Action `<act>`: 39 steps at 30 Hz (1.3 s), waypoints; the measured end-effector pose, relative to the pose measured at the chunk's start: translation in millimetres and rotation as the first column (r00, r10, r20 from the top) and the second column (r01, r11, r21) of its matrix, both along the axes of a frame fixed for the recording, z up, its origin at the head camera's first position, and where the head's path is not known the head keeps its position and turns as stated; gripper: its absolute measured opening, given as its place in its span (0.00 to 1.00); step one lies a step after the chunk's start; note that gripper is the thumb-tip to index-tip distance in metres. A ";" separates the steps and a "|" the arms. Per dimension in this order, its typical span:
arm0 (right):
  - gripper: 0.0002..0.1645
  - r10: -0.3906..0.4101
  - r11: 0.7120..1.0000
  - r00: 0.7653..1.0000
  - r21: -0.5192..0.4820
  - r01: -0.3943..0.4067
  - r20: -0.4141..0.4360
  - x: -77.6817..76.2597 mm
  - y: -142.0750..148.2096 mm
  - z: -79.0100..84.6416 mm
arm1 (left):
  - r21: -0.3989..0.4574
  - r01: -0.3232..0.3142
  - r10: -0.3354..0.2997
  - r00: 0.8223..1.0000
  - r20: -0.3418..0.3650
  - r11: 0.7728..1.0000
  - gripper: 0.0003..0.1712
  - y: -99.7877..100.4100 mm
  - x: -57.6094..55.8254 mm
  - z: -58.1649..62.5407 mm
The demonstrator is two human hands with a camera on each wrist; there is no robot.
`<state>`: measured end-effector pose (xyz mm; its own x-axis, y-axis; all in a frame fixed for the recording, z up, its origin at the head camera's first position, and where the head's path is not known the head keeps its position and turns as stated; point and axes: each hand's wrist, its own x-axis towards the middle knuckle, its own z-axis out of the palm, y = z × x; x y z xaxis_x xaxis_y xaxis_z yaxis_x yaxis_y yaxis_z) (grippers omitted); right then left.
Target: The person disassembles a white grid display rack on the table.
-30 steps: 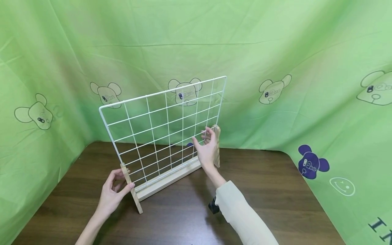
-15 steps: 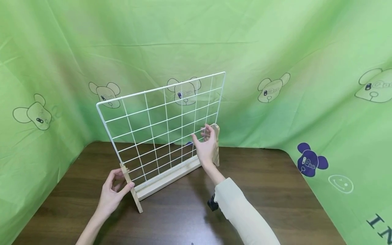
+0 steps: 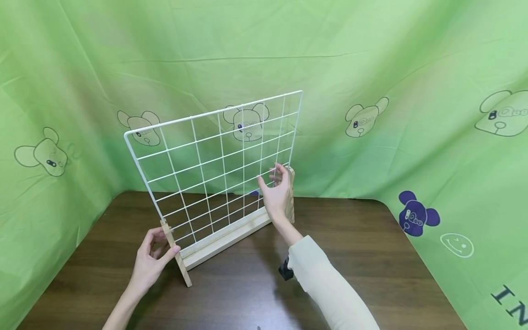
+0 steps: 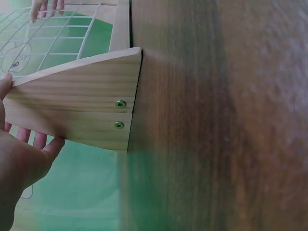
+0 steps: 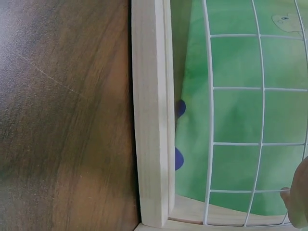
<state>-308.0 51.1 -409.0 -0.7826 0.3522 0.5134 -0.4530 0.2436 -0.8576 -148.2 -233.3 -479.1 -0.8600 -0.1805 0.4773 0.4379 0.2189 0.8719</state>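
A white wire grid panel (image 3: 223, 156) stands in a pale wooden stand, leaning slightly, between two side pieces. My left hand (image 3: 150, 263) grips the left side piece (image 4: 72, 91), thumb on its near edge and fingertips along the far edge. Two bolt heads (image 4: 120, 104) show low on that piece. With thumb in front and fingers behind the wires, my right hand (image 3: 277, 197) holds the grid's lower right part, beside the right side piece (image 3: 292, 197). A wooden rail (image 3: 227, 244) joins the side pieces; in the right wrist view a gap separates it from the grid's lowest wire.
The stand is on a dark brown wooden table (image 3: 363, 256). Behind and around it hangs a green cloth (image 3: 330, 82) printed with bear heads. A small black block (image 3: 285, 269) shows under the right sleeve (image 3: 326, 279).
The grid's top edge has risen in the head view, the panel standing more upright. My right hand has shifted slightly up with it, while the left hand keeps its hold.
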 end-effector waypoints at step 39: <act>0.35 0.006 1.000 1.000 -0.030 -0.006 0.017 1.4 -1.1 18.1 | -0.007 0.005 -0.005 1.000 0.009 1.000 0.30 -0.6 -0.6 0.6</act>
<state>-306.6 50.1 -390.9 -0.7935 0.3626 0.4887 -0.4392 0.2146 -0.8724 -148.7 -233.9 -478.6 -0.8649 -0.1727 0.4712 0.4316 0.2231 0.8740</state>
